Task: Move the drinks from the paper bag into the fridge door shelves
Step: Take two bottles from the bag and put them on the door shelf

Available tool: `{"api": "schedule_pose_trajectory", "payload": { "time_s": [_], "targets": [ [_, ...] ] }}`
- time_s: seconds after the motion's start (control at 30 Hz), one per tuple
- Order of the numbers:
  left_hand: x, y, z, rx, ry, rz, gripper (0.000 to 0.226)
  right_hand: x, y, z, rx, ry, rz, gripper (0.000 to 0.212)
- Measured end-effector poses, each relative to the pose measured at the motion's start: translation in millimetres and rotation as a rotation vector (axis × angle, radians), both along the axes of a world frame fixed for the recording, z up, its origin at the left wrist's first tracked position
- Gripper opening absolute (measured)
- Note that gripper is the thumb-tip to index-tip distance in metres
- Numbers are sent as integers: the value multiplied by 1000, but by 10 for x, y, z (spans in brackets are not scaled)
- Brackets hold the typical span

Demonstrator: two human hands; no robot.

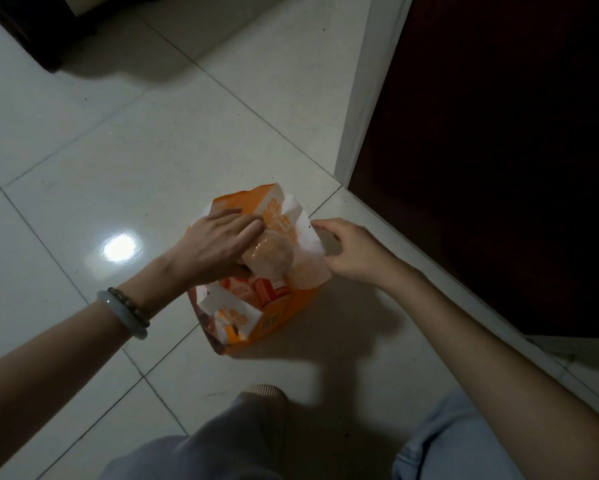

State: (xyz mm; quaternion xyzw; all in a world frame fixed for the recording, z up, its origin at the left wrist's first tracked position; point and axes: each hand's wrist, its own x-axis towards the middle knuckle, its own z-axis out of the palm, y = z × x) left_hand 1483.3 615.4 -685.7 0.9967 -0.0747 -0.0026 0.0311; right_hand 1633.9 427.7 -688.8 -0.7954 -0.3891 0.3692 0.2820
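1. The orange-and-white paper bag [280, 306] stands open on the pale floor tiles [83, 168], just beside a dark door [499, 150].
2. Left hand [215, 247] reaches into the bag's mouth — fingers curled round a pale-lidded drink cup [268, 252].
3. Right hand [350, 251] pinches the bag's white rim, spreading it.
4. Orange cartons [267, 292] sit inside the bag.
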Motion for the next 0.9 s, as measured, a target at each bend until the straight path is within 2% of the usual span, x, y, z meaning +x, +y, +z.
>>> {"api": "schedule_pose_trajectory", "payload": {
  "time_s": [0.07, 0.1, 0.17, 0.2, 0.23, 0.3, 0.37, 0.53, 0.6, 0.7, 0.77, 0.83, 0.9],
  "targets": [
    [9, -70, 116, 14, -114, -53, 71, 59, 13, 4, 86, 97, -174, 49],
    [19, -119, 168, 23, -185, -101, 66, 72, 34, 19, 128, 211, -263, 39],
    [32, -210, 208, 48, -314, -234, 57, 66, 67, 79, 161, 560, -369, 19],
    [31, -258, 222, 61, -356, -302, 53, 52, 74, 109, 145, 712, -366, 19],
    [23, -302, 219, 65, -394, -365, 48, 39, 66, 148, 118, 803, -334, 29],
    [11, -380, 236, 67, -435, -454, 40, 34, 23, 194, 66, 890, -259, 53],
    [-5, -446, 269, 93, -448, -511, 34, 28, -28, 248, 24, 923, -215, 61],
    [-13, -473, 256, 154, -416, -603, 34, -76, -82, 305, 25, 832, -290, 46],
    [14, -459, 243, 145, -409, -593, 40, -87, -79, 314, 41, 772, -356, 50],
    [76, -372, 202, 68, -454, -482, 48, -33, -85, 295, 100, 659, -470, 57],
    [113, -279, 174, 50, -447, -405, 44, 24, -122, 274, 147, 529, -512, 61],
    [166, -178, 126, 87, -390, -297, 42, 63, -188, 267, 181, 380, -515, 64],
    [238, -139, 65, 188, -224, -147, 52, 64, -266, 296, 231, 266, -506, 67]
  ]
}}
